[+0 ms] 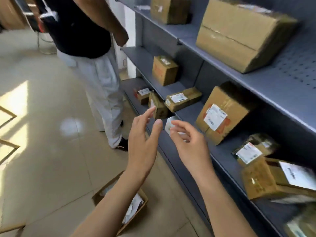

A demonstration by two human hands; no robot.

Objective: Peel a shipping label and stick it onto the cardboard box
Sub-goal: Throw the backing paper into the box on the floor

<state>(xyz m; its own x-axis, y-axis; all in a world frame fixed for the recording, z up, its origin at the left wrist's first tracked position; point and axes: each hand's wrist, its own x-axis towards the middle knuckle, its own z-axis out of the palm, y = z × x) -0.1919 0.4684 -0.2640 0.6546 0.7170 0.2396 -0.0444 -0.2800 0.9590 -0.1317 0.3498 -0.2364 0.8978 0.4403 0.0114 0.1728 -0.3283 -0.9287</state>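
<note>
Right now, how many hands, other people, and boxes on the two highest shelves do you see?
Hands: 2 (left, right)
Other people: 1
Boxes on the two highest shelves: 3
Total: 6

A second person [89,53] in a dark top and pale trousers stands on the tiled floor [42,151] beside the grey metal shelving [273,89]. Sunlight falls in a bright patch [15,100] on the tiles at the left. Behind that person, a metal-framed chair [44,43] is partly visible, blurred.
</note>
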